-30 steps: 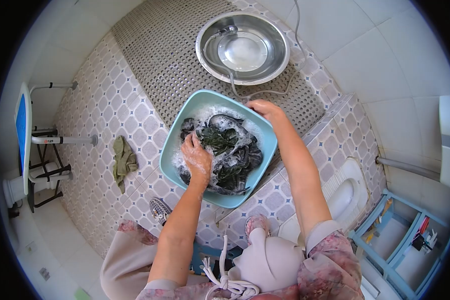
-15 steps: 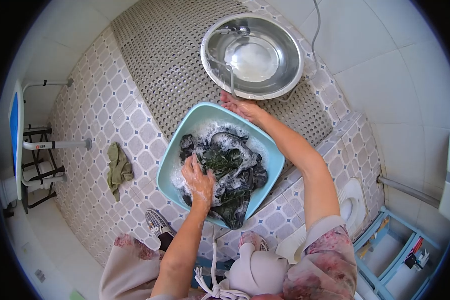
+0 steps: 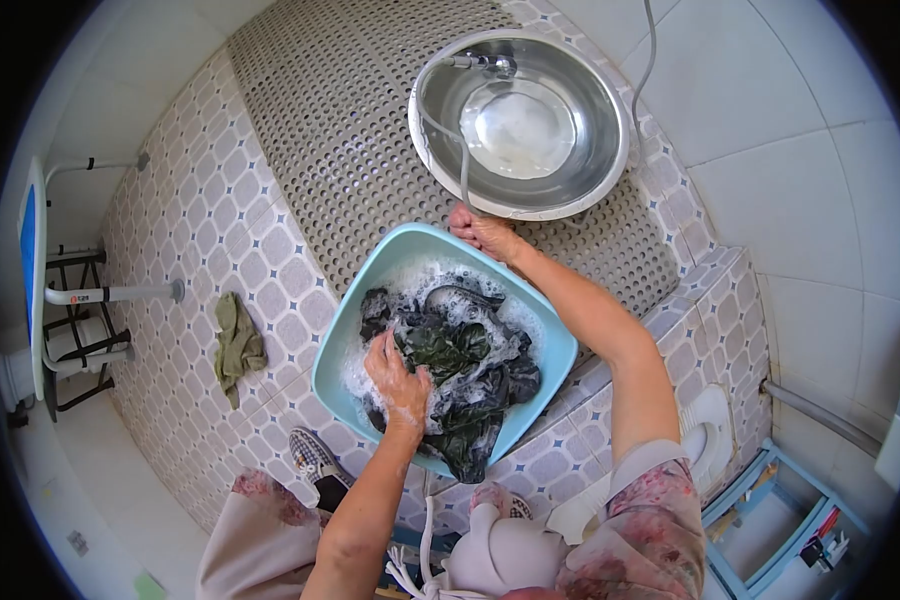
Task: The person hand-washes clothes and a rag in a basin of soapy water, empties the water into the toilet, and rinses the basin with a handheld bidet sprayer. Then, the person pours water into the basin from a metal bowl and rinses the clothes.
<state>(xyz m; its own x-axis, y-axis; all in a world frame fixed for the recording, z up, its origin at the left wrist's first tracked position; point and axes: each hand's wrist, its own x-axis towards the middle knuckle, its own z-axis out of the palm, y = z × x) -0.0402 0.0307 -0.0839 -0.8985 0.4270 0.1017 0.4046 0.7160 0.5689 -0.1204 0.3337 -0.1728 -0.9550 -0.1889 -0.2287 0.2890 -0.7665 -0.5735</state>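
My left hand (image 3: 399, 383) rests in the light-blue basin (image 3: 355, 290), its fingers curled on the edge of a wet, dark, green-patterned garment (image 3: 450, 345). White suds surround the cloth, and part of the garment hangs over the basin's near rim. Beyond the far rim, my right hand (image 3: 483, 233) is closed on a grey shower hose (image 3: 464, 180), close under the steel bowl's edge. That hose runs over the bowl's rim to a shower head (image 3: 498, 66) lying inside the steel bowl (image 3: 595, 140). Some left fingertips are hidden by foam and cloth.
A perforated grey mat (image 3: 340, 130) lies under the steel bowl. An olive cloth (image 3: 238, 350) lies on the tiled floor at left, near a wall-mounted folding seat (image 3: 35, 290). At right are a squat toilet (image 3: 708, 430) and a blue rack (image 3: 770, 520).
My right hand's fingers have closed around the hose, which has shifted slightly. My left hand stays on the garment. The whole view has moved a little.
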